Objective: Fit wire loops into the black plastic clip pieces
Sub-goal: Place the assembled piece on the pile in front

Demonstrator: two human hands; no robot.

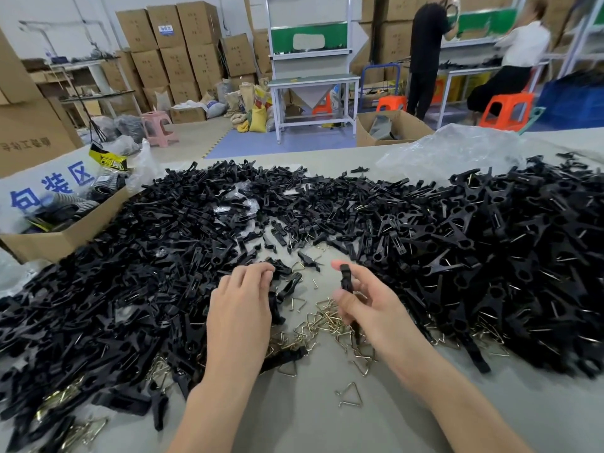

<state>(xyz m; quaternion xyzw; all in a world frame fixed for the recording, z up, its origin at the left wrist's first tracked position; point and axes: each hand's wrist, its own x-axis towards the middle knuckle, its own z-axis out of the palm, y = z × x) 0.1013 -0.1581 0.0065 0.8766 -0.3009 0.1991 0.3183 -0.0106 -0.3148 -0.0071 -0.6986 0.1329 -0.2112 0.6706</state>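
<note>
**Grip of the right hand (369,308) closed on one clip piece (344,277)**

Thumb and forefinger pinch the clip piece. It is black, long and narrow, and stands nearly upright. Its lower end runs down behind the palm, and it is a little blurred. At nine o'clock of it the left hand (240,302) lies palm down, fingers bent onto the edge of the loose clip pieces (183,230); I cannot tell whether its grip has closed on one. The wire loops (327,322) are brassy, bent into small triangles with hooked ends. They lie tangled on the grey surface (310,426) between and just under both hands, with one alone at six o'clock. The black pieces heap in a wide arc from nine through twelve to three o'clock. A cardboard box (65,237) sits at ten o'clock and a clear plastic bag (457,148) at one.
</note>
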